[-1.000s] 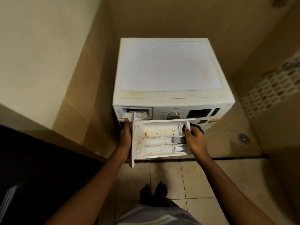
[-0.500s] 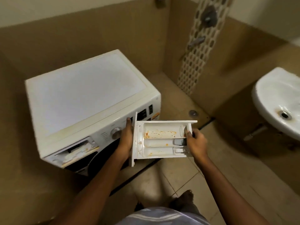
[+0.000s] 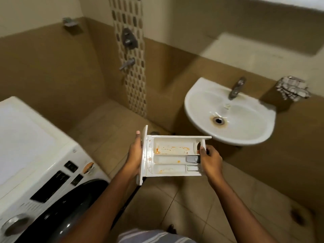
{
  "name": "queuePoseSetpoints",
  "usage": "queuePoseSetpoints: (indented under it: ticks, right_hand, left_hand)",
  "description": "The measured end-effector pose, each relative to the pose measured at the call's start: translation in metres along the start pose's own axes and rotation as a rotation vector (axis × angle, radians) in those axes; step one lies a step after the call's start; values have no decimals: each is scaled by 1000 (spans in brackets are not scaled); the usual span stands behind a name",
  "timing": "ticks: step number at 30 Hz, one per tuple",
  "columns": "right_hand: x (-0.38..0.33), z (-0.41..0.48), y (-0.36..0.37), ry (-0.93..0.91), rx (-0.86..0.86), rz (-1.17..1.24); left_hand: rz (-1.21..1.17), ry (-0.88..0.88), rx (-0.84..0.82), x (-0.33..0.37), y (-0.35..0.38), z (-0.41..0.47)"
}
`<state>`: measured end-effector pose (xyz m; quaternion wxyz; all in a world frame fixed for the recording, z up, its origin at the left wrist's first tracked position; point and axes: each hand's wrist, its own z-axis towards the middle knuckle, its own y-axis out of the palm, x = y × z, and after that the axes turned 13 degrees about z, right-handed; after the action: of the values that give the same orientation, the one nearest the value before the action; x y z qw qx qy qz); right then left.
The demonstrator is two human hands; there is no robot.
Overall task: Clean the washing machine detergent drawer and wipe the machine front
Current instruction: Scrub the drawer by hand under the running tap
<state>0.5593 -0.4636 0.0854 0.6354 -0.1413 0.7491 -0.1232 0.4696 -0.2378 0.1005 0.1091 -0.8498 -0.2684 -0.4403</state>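
I hold the white detergent drawer level in the air, out of the machine, with orange residue streaked in its compartments. My left hand grips its front panel on the left end. My right hand grips its rear end, thumb over the edge. The white washing machine stands at the lower left, its control panel and dark round door facing me. The drawer sits just below and left of the white wall sink.
A tap rises over the sink, and a checked cloth hangs on a wall holder to its right. Shower fittings are on the mosaic strip of the far wall. Tiled floor lies below, with a drain at the right.
I have turned right, away from the washing machine toward the sink, carrying the drawer in both hands. The machine has slid to the lower left of the view and the sink has come into full view.
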Motion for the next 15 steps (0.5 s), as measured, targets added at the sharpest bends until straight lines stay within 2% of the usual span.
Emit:
queuePoseSetpoints:
  ticks: [5,11,15]
  right_hand:
    - [0,56,-64,33,143,74]
    - [6,117,-104,82,272,139]
    - [10,174,-123,100,343,164]
  left_hand:
    - [72,51,-136,39,92,45]
    - [184,127,-248,77,174,95]
    - [235,105,-297,105,232,135]
